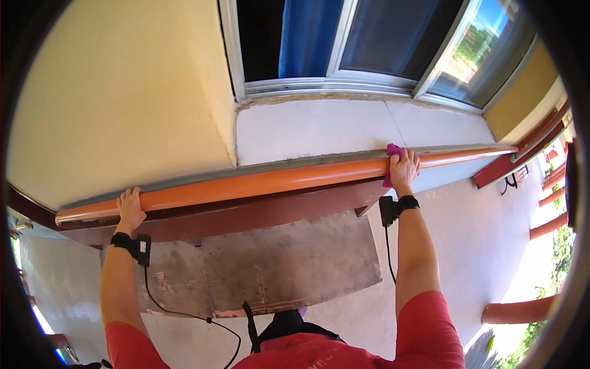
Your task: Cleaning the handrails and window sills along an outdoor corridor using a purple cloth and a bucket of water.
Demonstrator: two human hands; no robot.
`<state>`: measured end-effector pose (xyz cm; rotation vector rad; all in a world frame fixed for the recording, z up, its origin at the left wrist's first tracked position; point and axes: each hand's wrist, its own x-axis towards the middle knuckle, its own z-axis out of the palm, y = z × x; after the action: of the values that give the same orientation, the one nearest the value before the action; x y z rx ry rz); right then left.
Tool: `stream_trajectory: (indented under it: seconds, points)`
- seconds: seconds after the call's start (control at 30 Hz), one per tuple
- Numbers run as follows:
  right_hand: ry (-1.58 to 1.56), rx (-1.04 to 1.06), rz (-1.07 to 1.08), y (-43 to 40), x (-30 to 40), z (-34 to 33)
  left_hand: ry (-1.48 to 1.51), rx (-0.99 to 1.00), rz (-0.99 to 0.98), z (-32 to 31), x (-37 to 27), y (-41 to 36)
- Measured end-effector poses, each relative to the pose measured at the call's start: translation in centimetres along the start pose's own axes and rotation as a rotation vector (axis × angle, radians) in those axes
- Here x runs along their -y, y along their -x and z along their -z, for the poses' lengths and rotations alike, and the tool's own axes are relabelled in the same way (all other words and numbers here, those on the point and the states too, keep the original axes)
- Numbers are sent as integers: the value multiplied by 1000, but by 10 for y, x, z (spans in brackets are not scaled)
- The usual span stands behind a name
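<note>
A long orange pipe (267,182) lies along the top of a dark red ledge (258,214), against the wall below a window. Near the pipe's left end, my left hand (131,207) grips over it. My right hand (404,169) presses a purple cloth (392,150) onto the pipe towards its right part; the cloth shows on the left side of the hand and beneath it. Each wrist wears a black strap with a small box and a cable.
Behind the pipe are a white tiled sill (313,129), a sliding window (336,85) with blue curtains and a yellow wall (124,101). A worn brown panel (295,258) lies below the ledge. Reddish columns (518,311) stand at the right.
</note>
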<state>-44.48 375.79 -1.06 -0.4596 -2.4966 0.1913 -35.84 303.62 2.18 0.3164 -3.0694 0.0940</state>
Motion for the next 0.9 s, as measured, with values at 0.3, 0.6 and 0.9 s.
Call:
stream_trajectory:
  seconds: [0.3, 0.6, 0.9]
  points:
    - [91, 144, -124, -11, 23, 11, -1, 26, 20, 5, -12, 4]
    - [-13, -28, -3, -3, 18, 5, -88, -105, 22, 14, -35, 27]
    - [-55, -138, 130, -6, 4, 2, 186, -259, -963, 39, -263, 55]
